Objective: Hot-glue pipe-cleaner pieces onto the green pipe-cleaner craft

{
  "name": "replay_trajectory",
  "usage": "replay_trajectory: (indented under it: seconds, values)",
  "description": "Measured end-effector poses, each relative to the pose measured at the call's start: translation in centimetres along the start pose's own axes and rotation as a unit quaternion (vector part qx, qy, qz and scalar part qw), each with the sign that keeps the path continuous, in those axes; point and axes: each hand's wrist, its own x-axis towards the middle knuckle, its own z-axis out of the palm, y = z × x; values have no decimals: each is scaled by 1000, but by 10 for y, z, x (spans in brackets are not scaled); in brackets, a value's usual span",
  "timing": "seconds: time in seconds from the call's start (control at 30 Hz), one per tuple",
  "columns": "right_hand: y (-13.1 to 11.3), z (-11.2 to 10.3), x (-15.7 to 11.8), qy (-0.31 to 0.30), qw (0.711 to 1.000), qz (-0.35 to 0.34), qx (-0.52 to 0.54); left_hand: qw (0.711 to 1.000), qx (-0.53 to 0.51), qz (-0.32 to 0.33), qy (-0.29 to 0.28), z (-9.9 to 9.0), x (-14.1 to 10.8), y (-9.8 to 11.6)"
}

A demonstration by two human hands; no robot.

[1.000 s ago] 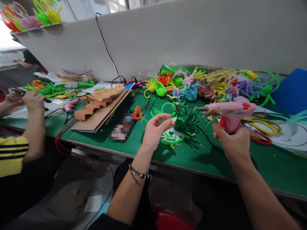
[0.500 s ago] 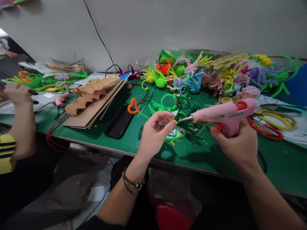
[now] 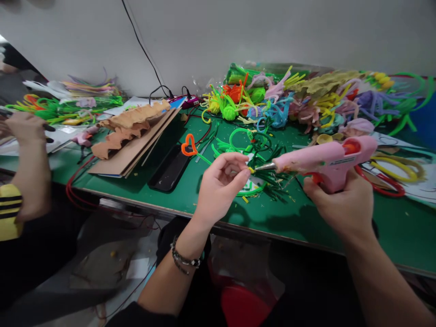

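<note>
Pinching a small yellow-tipped piece (image 3: 251,170) between thumb and forefinger, the left hand (image 3: 220,186) is held just above the near edge of the green table (image 3: 391,231), its other fingers loosely curled; what the piece is cannot be told beyond its yellow end. A pink glue gun (image 3: 323,161) is clenched in the right hand (image 3: 344,206), a finger lying by the red trigger, and its metal nozzle is now touching or all but touching the pinched piece, whereas a second ago it was pointed well clear of it, over the table; the gap has been closed, so glue is judged to be about to go on the tip. Behind the nozzle, on the table, a heap of dark green pipe cleaners (image 3: 269,175) is seen. Left of the left hand an orange heart (image 3: 188,145) and a black phone (image 3: 168,170) lie, and at the far left another person's hand (image 3: 25,127) is at work
</note>
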Motion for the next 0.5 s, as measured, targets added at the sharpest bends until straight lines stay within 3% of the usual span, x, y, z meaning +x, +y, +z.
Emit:
replay_trajectory:
  seconds: [0.5]
  values:
    - [1, 0, 0, 4, 1000, -10, -1, 1000, -15, 7, -17, 1, -2, 1]
